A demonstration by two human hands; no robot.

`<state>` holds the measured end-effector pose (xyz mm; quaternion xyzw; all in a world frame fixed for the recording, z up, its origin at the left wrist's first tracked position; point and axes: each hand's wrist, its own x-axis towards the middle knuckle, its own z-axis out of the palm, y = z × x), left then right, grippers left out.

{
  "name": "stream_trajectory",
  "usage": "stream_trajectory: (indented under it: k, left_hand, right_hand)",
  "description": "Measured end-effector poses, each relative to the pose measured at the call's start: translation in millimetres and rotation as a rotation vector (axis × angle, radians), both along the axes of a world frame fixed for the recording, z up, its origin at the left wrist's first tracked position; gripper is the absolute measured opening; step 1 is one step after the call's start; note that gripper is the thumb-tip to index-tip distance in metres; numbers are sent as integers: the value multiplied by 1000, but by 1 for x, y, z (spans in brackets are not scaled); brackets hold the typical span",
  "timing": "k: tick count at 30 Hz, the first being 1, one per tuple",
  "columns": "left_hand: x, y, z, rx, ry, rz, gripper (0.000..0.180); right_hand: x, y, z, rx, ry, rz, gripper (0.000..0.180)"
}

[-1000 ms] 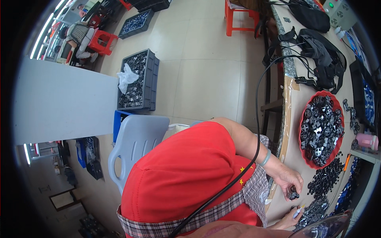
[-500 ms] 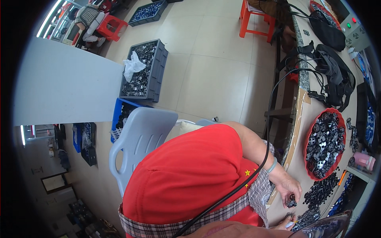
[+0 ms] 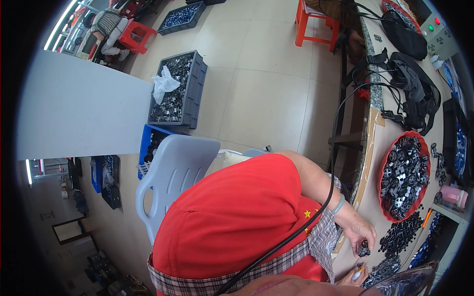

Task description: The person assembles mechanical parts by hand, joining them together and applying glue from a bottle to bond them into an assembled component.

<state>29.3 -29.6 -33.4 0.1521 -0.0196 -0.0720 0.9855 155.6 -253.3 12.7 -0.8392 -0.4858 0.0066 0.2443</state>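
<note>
My left hand (image 3: 360, 231), with a pale bracelet on its wrist, pinches a small black part (image 3: 364, 249) just above the tabletop. The part has a rounded top and looks shiny; its exact kind is too small to tell. Close below it, my right hand (image 3: 348, 276) is closed round a small white tool with a yellow tip (image 3: 357, 275), partly covered by the fingers. Beside both hands lie a heap of small black pieces (image 3: 399, 234) and a heap of small grey metal pieces (image 3: 382, 270). Dark glasses (image 3: 405, 283) hide part of the grey heap.
A red scalloped bowl (image 3: 381, 185) of black wheel-like parts stands farther along the table. Near it are an orange stick (image 3: 427, 218), a pink bottle (image 3: 453, 196) and black bags (image 3: 414, 89). A black cable (image 3: 337, 133) crosses in front. Behind are a grey chair (image 3: 173, 163) and a grey crate (image 3: 195, 93).
The white tool in my right hand has tilted more upright, its yellow tip now nearer the black part. My left hand has hardly moved. The whole view has shifted slightly.
</note>
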Motion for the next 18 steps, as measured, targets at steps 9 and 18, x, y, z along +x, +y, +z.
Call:
stream_trajectory:
  k: [9, 18]
  left_hand:
    - [0, -2, 1, 7, 6, 3, 15]
    - [-2, 4, 3, 35, 30, 29, 15]
  right_hand:
    - [-12, -12, 9, -113, -58, 19, 28]
    - [-15, 1, 18, -202, -21, 49, 30]
